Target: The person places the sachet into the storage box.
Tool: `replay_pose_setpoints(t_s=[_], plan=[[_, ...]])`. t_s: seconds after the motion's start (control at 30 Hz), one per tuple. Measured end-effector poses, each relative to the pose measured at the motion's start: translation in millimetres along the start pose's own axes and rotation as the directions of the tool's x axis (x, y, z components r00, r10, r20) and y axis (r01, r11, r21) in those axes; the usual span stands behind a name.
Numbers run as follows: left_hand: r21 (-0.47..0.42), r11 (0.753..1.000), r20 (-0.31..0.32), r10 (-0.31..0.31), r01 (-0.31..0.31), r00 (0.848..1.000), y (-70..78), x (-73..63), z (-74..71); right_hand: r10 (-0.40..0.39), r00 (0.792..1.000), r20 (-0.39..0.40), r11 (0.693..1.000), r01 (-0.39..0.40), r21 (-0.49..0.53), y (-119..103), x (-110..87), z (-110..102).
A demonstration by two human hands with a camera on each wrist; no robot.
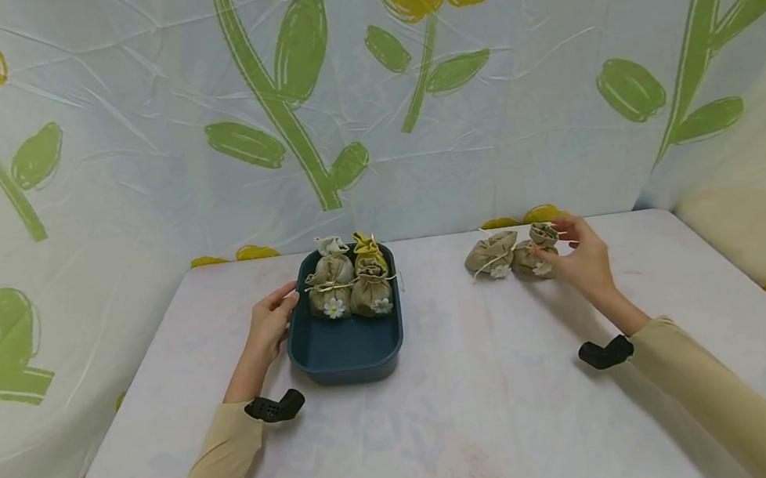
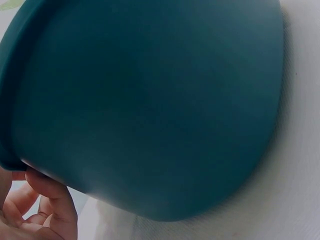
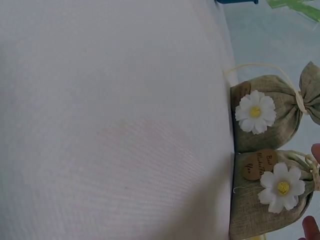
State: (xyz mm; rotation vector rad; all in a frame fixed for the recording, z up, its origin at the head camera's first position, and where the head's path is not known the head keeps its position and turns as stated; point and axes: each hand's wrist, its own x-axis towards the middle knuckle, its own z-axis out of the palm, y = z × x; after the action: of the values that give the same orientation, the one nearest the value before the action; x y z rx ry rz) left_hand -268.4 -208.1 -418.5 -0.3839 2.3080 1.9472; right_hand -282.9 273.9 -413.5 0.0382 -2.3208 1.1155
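Observation:
My left hand (image 1: 273,322) grips the left rim of a dark blue plastic tub (image 1: 349,373). In the left wrist view its fingers (image 2: 55,197) curl under the rim, with the tub's outer wall filling most of the picture. Inside the tub stand several drawstring pouches; the front two (image 1: 328,286) (image 1: 370,288) are tan with white flowers. At the back right, my right hand (image 1: 585,257) reaches around a tan pouch (image 3: 255,215) with a daisy and a round tag. Its thumb and fingers are spread apart on either side of the tied neck. Another tan pouch (image 3: 272,117) sits right beside it.
The white table (image 1: 473,410) ends at a hanging cloth (image 1: 537,95) printed with yellow flowers and green stems, close behind the tub and pouches. A black wrist camera (image 1: 274,406) sits on the left arm and another (image 1: 605,353) on the right.

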Motion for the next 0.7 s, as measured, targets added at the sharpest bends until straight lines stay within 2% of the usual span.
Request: replay_pose_setpoints(t_s=[0.23, 0.53, 0.7], plan=[[0.009, 1.000, 0.004, -0.009, 0.009, 1.000, 0.2, -0.7, -0.8, 0.033, 0.997, 0.077, 0.998, -0.029, -0.050, 8.9, 1.3, 2.4], [0.012, 1.000, 0.000, -0.003, 0.003, 1.000, 0.4, -0.8, -1.0, -0.036, 0.997, 0.064, 0.999, 0.038, -0.030, 9.4, 2.0, 1.2], [0.006, 1.000, 0.002, 0.004, -0.004, 1.000, 0.0, -0.5, -0.1, -0.049, 0.999, 0.024, 0.999, 0.049, -0.015, 8.0, -0.4, -1.0]])
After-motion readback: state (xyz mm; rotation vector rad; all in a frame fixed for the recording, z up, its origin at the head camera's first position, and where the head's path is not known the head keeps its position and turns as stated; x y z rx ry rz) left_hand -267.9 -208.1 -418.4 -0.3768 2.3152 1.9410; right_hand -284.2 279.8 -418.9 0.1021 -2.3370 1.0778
